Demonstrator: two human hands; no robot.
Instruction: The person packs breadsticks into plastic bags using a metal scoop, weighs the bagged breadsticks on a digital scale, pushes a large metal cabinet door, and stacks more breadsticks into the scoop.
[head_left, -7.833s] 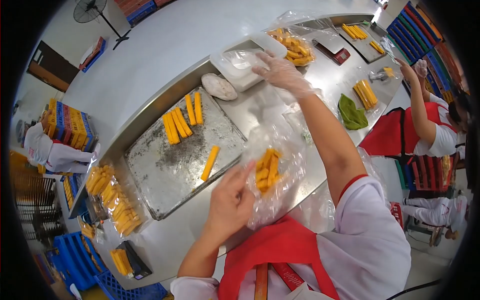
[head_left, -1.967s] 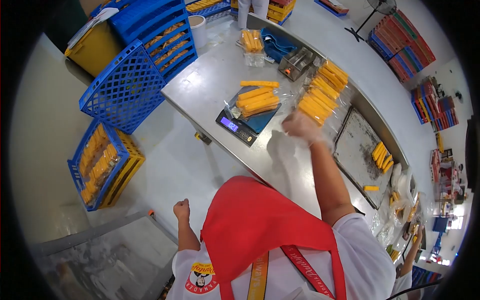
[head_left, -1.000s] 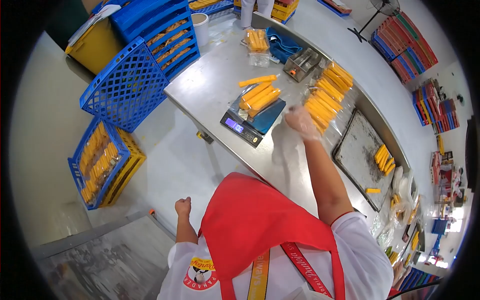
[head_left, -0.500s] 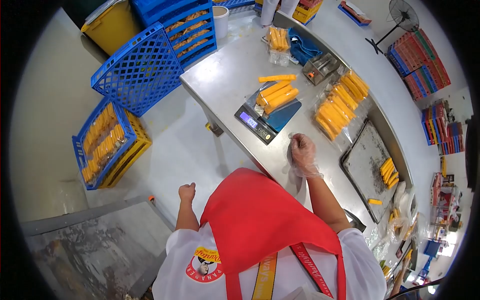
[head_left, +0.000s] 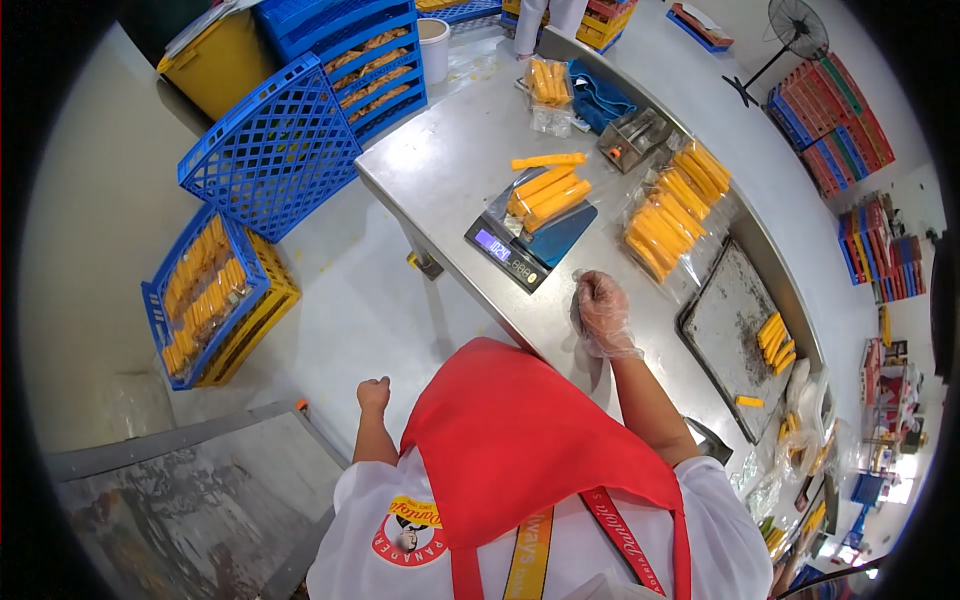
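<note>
Both hands apart and curled in, right one gloved, left one bare.
Left hand (head_left: 373, 393): loose fist, fingers folded in, thumb side toward the body's midline. Held low at the person's left side, left forearm (head_left: 374, 438) bare, looks short from this angle, wrist roughly straight. Right hand (head_left: 604, 308): in a thin clear glove (head_left: 622, 347), baggy at the wrist, out ahead of the body and farther forward than the left. Fingers bent under, back of hand mostly up, fingertips partly hidden. Right forearm (head_left: 648, 398) bare past the glove, angled forward and inward from the elbow. Hands well apart, not touching.
</note>
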